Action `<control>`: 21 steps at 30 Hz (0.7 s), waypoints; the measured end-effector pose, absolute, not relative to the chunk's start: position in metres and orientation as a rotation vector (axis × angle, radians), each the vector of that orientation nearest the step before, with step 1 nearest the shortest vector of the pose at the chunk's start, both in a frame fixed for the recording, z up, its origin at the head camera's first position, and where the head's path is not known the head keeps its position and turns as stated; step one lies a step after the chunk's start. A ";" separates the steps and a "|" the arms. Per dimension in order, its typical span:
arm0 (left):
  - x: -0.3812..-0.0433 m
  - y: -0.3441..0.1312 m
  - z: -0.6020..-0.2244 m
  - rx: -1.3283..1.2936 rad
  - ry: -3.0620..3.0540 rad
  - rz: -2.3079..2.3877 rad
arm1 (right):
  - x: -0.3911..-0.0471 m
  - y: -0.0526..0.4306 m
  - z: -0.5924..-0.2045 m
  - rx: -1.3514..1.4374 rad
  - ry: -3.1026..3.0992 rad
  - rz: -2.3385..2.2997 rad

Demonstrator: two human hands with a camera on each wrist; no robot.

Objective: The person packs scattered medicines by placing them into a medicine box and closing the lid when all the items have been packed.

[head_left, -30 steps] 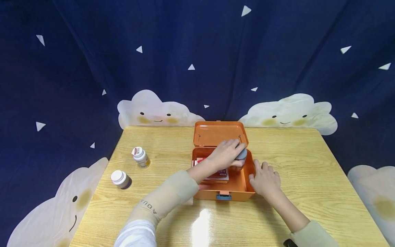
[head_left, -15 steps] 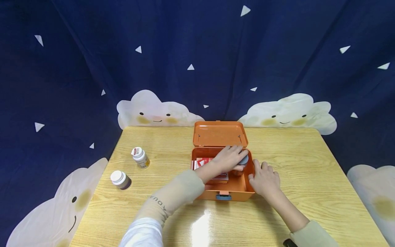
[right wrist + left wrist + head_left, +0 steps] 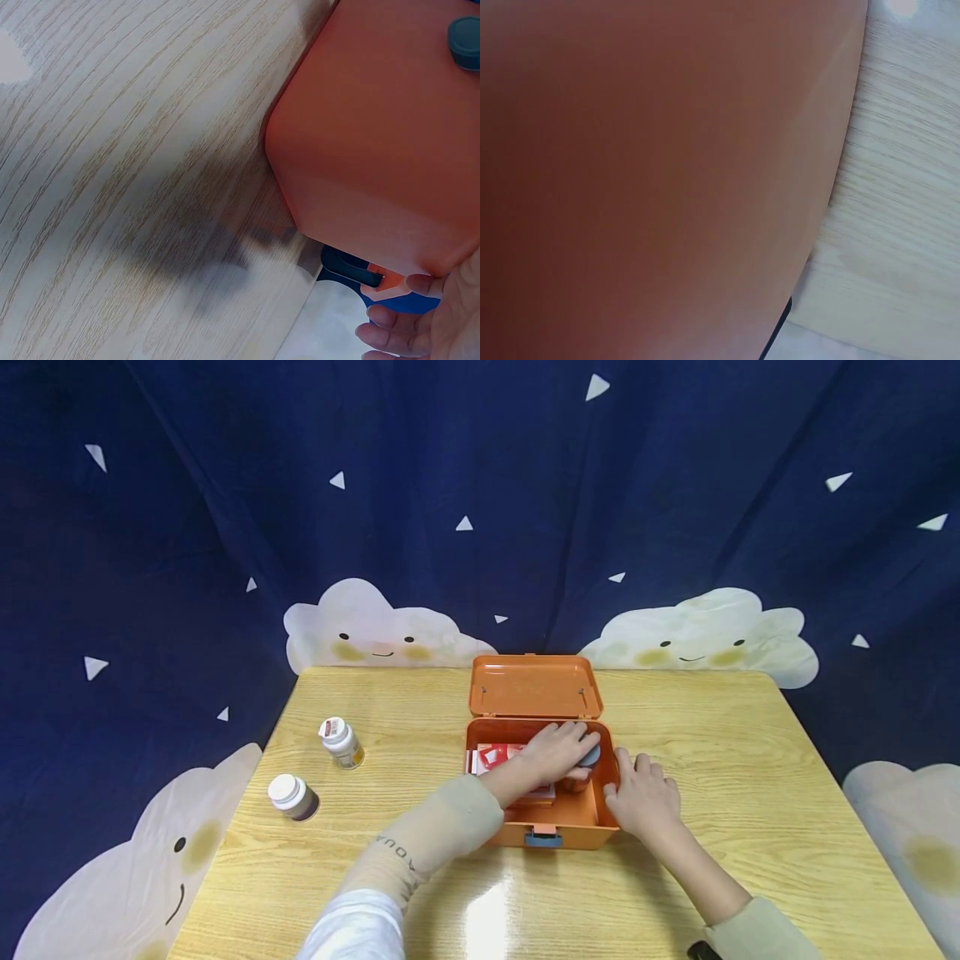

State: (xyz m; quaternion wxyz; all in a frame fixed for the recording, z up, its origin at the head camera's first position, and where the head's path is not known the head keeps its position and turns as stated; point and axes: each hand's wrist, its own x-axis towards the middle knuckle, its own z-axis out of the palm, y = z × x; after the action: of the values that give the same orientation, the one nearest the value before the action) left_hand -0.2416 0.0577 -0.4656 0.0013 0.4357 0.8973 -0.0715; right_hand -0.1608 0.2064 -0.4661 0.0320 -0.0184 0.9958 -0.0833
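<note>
In the head view, my left hand [image 3: 553,753] reaches into an orange case [image 3: 577,814] with its lid raised. Its fingers and thumb grip a brown bottle with a grey-blue cap [image 3: 590,757], partly hidden by the hand, in the case's right back part. My right hand [image 3: 645,795] rests against the case's right wall, its fingertips and thumb at the rim. Seen from the right wrist, the fingers [image 3: 397,330] are spread and fairly straight beside the orange outer wall. A blurred close surface fills most of the left wrist view.
Red and white boxes [image 3: 495,756] lie in the left part of the case, partly behind the left arm. Two white-capped bottles, one with a yellowish label [image 3: 343,743] and one dark-bodied [image 3: 294,797], stand at the table's left. The case's lid [image 3: 536,685] leans back toward the curtain.
My left hand has moved slightly right and lower into the case with the brown bottle, showing more of the red and white boxes. The right hand has stayed at the rim.
</note>
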 end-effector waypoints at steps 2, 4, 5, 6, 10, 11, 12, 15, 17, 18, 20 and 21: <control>-0.242 0.058 -0.468 1.361 2.816 -0.218 | -0.161 0.206 -0.466 -0.056 3.069 -0.259; -0.242 0.059 -0.468 1.354 2.814 -0.211 | -0.161 0.206 -0.467 -0.056 3.069 -0.260; -0.242 0.060 -0.469 1.349 2.815 -0.211 | -0.161 0.206 -0.467 -0.056 3.068 -0.259; -0.242 0.060 -0.469 1.346 2.817 -0.215 | -0.161 0.206 -0.467 -0.056 3.066 -0.260; -0.240 0.062 -0.470 1.350 2.846 -0.256 | -0.160 0.206 -0.467 -0.057 3.064 -0.264; -0.240 0.063 -0.470 1.352 2.856 -0.270 | -0.160 0.206 -0.466 -0.057 3.065 -0.265; -0.239 0.063 -0.470 1.353 2.866 -0.282 | -0.160 0.206 -0.466 -0.056 3.066 -0.268; -0.238 0.063 -0.470 1.356 2.889 -0.304 | -0.160 0.206 -0.466 -0.051 3.069 -0.273; -0.236 0.063 -0.471 1.357 2.898 -0.312 | -0.160 0.206 -0.466 -0.055 3.071 -0.270; -0.236 0.063 -0.471 1.360 2.903 -0.314 | -0.160 0.206 -0.466 -0.057 3.072 -0.270; -0.236 0.063 -0.471 1.370 2.914 -0.322 | -0.160 0.206 -0.466 -0.059 3.074 -0.269; -0.236 0.062 -0.471 1.375 2.918 -0.326 | -0.160 0.206 -0.466 -0.060 3.075 -0.270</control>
State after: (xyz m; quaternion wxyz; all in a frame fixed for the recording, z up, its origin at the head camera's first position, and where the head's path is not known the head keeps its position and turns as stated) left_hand -0.2358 0.0622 -0.4711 -0.0502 0.4235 0.8989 -0.1006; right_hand -0.1603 0.2063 -0.4664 0.0271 -0.0193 0.9956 -0.0876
